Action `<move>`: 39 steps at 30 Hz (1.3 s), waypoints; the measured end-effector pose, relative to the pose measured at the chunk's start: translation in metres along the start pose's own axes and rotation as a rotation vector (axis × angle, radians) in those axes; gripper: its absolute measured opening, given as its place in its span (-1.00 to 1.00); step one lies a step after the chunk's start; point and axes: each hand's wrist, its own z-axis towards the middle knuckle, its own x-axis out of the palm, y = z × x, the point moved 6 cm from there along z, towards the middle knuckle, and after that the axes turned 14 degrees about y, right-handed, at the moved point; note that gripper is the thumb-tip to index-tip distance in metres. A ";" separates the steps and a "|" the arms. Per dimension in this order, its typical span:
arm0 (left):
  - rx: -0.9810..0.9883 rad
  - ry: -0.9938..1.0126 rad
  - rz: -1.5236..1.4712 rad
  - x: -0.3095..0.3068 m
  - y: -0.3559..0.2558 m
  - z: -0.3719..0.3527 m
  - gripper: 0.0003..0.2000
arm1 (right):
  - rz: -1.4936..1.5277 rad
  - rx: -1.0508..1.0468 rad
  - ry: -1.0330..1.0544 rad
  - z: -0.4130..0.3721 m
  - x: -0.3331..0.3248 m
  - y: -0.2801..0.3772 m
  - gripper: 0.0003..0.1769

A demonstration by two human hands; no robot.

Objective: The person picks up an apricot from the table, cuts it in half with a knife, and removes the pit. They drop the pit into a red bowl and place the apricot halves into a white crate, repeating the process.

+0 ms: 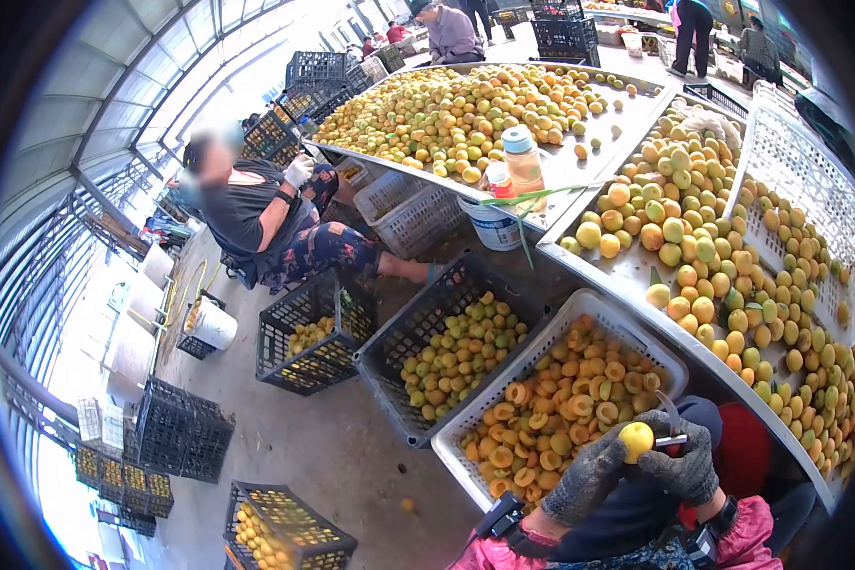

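Note:
My left hand (587, 480), in a dark grey work glove, is closed on a whole yellow apricot (636, 441). Against the fruit's other side rests my right hand (686, 467), gloved the same way and wrapped round a small knife (671, 414) whose curved blade points up and away. Both hands are over my lap, at the near corner of a white crate (458, 439) full of halved apricots (565, 399). Whether the blade touches the fruit cannot be made out.
Right of me, a metal table (589, 261) bears many whole apricots (693, 247) and a white perforated crate (807, 161). A black crate (389, 380) of greener fruit adjoins the white one. Opposite sits a person (266, 204) in gloves. Bottles (522, 166) stand on the far table.

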 end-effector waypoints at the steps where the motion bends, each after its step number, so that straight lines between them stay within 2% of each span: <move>1: -0.012 -0.012 0.001 -0.004 0.002 -0.001 -0.40 | 0.007 -0.030 -0.002 0.002 0.005 0.003 -0.49; 8: -0.024 -0.050 -0.002 -0.012 0.010 -0.015 -0.44 | -0.151 -0.073 0.059 0.007 0.011 0.005 -0.43; 9: -0.017 -0.086 0.021 -0.009 0.008 -0.018 -0.45 | -0.149 -0.068 0.063 0.006 0.012 0.007 -0.43; 11: -0.004 -0.123 0.048 -0.013 0.009 -0.020 -0.46 | -0.082 0.074 0.115 0.007 0.017 0.009 -0.40; 14: -0.025 -0.168 0.017 -0.022 0.019 -0.020 -0.49 | -0.084 0.091 0.086 0.010 0.021 0.011 -0.44; 16: -0.006 -0.226 -0.117 -0.010 0.009 -0.019 -0.51 | -0.099 0.091 0.084 0.010 0.022 0.010 -0.45; 17: -0.010 -0.226 -0.116 -0.003 0.006 -0.019 -0.51 | -0.115 0.089 0.087 0.010 0.023 0.010 -0.46; 19: 0.035 -0.350 -0.021 0.001 -0.004 -0.024 -0.53 | -0.078 0.094 0.079 0.009 0.024 0.011 -0.47; 21: 0.043 -0.321 0.081 0.004 -0.012 -0.022 -0.53 | -0.045 0.100 0.071 0.008 0.021 0.008 -0.48; 23: 0.056 -0.297 0.183 0.003 -0.015 -0.022 -0.54 | -0.308 -0.057 0.104 0.009 0.019 0.007 -0.33; 28: -0.014 -0.297 -0.091 0.005 0.002 -0.025 -0.59 | -0.351 -0.086 0.053 0.003 0.018 0.005 -0.33; 32: -0.010 -0.298 -0.158 0.009 0.009 -0.024 -0.62 | -0.361 -0.073 0.042 -0.002 0.020 0.003 -0.33; 33: 0.057 -0.329 -0.081 0.007 0.006 -0.023 -0.63 | -0.361 -0.074 0.039 -0.002 0.022 0.007 -0.33; 35: 0.116 -0.353 -0.010 0.002 0.002 -0.024 -0.63 | -0.345 -0.078 0.025 0.000 0.027 0.021 -0.45; 36: 0.114 -0.393 0.148 -0.005 -0.008 -0.026 -0.63 | -0.352 -0.061 0.010 0.002 0.025 0.020 -0.45; 37: 0.093 -0.421 0.293 -0.012 -0.011 -0.026 -0.63 | -0.399 -0.091 -0.016 0.001 0.021 0.017 -0.55; 38: 0.161 -0.411 0.232 -0.022 -0.008 -0.022 -0.63 | -0.451 -0.101 -0.054 -0.007 0.014 0.014 -0.65; 39: 0.221 -0.376 0.308 -0.017 -0.017 -0.020 -0.53 | -0.410 -0.045 -0.055 -0.012 0.011 0.012 -0.72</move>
